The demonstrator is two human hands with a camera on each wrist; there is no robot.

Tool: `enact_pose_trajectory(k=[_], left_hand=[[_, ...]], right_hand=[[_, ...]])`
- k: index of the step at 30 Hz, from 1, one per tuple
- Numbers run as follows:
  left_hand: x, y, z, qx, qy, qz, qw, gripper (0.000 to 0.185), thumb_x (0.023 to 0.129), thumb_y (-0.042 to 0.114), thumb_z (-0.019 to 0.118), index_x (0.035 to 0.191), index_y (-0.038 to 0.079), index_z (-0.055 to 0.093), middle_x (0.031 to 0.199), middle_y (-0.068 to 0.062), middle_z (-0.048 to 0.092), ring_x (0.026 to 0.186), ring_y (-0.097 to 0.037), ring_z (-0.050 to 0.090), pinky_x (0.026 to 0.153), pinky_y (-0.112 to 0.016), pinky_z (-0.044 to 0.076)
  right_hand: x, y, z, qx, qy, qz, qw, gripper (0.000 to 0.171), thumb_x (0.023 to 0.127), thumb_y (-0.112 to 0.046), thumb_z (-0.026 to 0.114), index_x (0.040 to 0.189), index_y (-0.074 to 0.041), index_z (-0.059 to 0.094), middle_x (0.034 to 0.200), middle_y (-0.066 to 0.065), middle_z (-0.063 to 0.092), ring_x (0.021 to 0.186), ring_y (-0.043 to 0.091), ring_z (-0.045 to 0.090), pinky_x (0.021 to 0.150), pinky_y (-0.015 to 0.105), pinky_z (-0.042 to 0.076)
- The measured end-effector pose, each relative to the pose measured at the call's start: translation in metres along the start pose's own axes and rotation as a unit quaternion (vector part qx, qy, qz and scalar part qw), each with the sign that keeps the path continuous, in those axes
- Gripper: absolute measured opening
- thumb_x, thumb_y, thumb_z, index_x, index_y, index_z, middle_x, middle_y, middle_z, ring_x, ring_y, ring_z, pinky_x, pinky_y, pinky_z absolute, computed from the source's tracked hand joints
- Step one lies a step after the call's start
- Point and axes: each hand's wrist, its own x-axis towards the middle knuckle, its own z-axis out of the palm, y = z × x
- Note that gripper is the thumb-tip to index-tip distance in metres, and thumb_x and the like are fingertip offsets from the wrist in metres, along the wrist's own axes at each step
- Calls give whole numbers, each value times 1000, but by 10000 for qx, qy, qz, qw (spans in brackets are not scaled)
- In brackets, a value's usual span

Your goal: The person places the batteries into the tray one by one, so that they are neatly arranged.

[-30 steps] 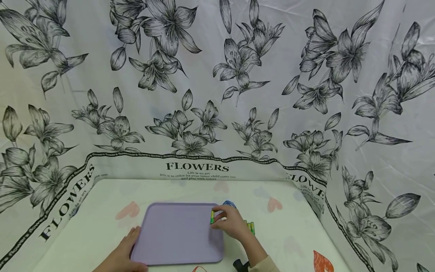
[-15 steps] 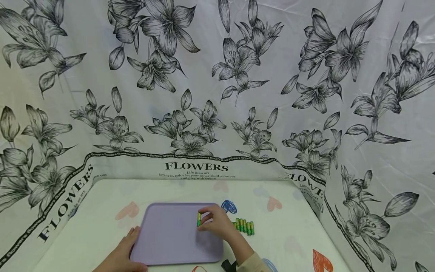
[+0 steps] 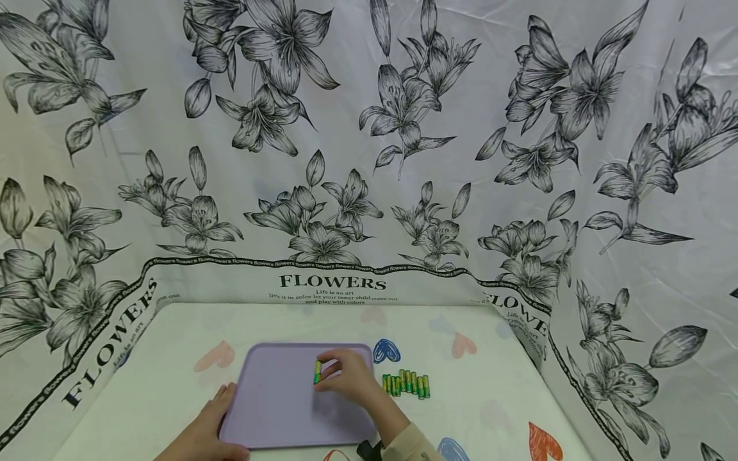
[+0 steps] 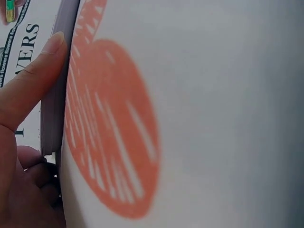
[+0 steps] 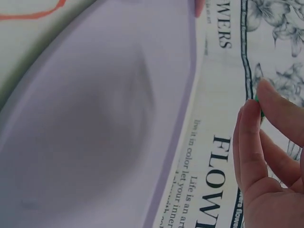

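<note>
right hand (image 3: 346, 378) pinches battery (image 3: 317, 372) over tray (image 3: 271, 410) | left hand (image 3: 210, 435) seemingly flat against tray edge

Two bare hands, beige sleeve cuff (image 3: 406, 443) on right forearm, black wrist strap (image 3: 366, 451)

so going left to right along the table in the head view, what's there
left hand → flat lilac plastic tray → green and yellow battery pinched in the right hand → row of green and yellow batteries
</note>
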Motion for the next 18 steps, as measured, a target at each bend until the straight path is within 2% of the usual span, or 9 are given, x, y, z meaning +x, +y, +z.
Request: enact_pose_trajectory(k=[3, 5, 8, 9, 10, 11, 13, 15, 18], left_hand=[[0, -1, 1, 42, 20, 2, 10000, 131, 69, 34, 93, 157, -11, 7, 163, -36, 1, 147, -59, -3, 101, -4, -13], [1, -2, 1, 66, 22, 9, 10000, 131, 69, 34, 93, 157, -11, 7, 162, -37, 1, 147, -59, -3, 82, 7, -11], [1, -3, 2, 104, 13, 15, 9999, 129, 71, 33, 92, 156, -12, 7, 162, -37, 1, 147, -60, -3, 81, 6, -12], [2, -3, 2, 117, 9, 9, 9999, 128, 71, 33, 92, 156, -12, 7, 162, -38, 1, 147, -60, -2, 93, 3, -12], [2, -3, 2, 39, -24, -70, 10000, 129, 71, 33, 92, 157, -11, 6, 162, -37, 0, 147, -59, -3, 98, -2, -14], [2, -3, 1, 60, -26, -90, 9999, 129, 71, 33, 92, 157, -11, 6, 162, -37, 0, 147, -60, -2, 110, -12, -13], [3, -2, 1, 108, -61, -173, 9998, 130, 71, 35, 92, 157, -10, 5, 163, -36, 0, 147, -59, -2, 121, -40, -8], [3, -3, 0, 208, -60, -159, 9996, 129, 71, 37, 91, 157, -10, 6, 162, -38, 1, 147, -60, 0, 115, -66, -1], [4, -3, 0, 304, -77, -134, 9994, 128, 72, 37, 91, 156, -11, 7, 161, -38, 2, 146, -61, 2, 111, -74, 6]], right_hand=[[3, -1, 8, 90, -34, 44, 9999, 56, 70, -3, 90, 122, -2, 69, 98, 5, 74, 76, 5, 69, 66, 20, 55], [5, -2, 13, 125, -86, 70, 9999, 55, 70, -2, 90, 121, -3, 70, 100, 5, 73, 76, 5, 69, 65, 20, 55], [8, -6, 22, 190, -136, 162, 9996, 54, 70, -1, 90, 120, -4, 71, 100, 3, 71, 75, 4, 68, 65, 20, 55], [9, -7, 25, 189, -150, 167, 9996, 53, 70, 0, 90, 119, -4, 71, 101, 2, 71, 75, 3, 68, 64, 20, 55], [10, -8, 28, 172, -160, 177, 9996, 53, 69, 0, 90, 119, -5, 71, 100, 1, 71, 74, 3, 68, 63, 20, 55], [11, -9, 31, 137, -158, 193, 9996, 53, 69, 0, 91, 118, -6, 72, 99, 0, 71, 73, 2, 67, 63, 20, 55], [14, -11, 38, 107, -144, 227, 9996, 53, 69, -1, 91, 117, -7, 72, 98, -2, 71, 72, 1, 67, 62, 20, 54], [16, -12, 44, 57, -126, 231, 9996, 52, 69, -2, 92, 117, -8, 72, 98, -3, 70, 71, -1, 66, 62, 19, 54], [17, -12, 52, 103, -83, 293, 9995, 51, 68, -1, 92, 115, -8, 73, 97, -3, 70, 71, -1, 66, 62, 18, 54]])
